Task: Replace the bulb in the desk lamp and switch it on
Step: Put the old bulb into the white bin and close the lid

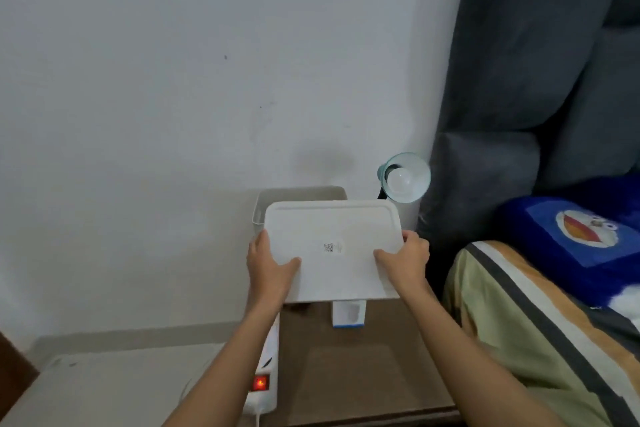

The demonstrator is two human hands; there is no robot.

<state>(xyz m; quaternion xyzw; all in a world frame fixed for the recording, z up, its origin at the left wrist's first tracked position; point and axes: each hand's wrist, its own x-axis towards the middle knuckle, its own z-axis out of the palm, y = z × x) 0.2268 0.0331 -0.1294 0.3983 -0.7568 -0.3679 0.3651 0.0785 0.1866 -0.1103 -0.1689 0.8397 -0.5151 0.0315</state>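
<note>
A white plastic lid (332, 253) is held flat above the brown bedside table (363, 367). My left hand (268, 265) grips its left edge and my right hand (405, 258) grips its right edge. Behind the lid stands an open grey-white storage box (273, 199) against the wall. The desk lamp (407, 178) with a pale teal shade sits at the back right, and a white bulb (401, 180) is in its socket, unlit. A small white and blue bulb carton (348, 315) stands on the table, partly hidden under the lid.
A white power strip (268, 374) with a glowing red switch (260, 383) lies along the table's left edge. A bed with a striped cover (536, 322) and a blue pillow (581, 236) lies to the right, with a dark grey padded headboard (519, 80) behind it.
</note>
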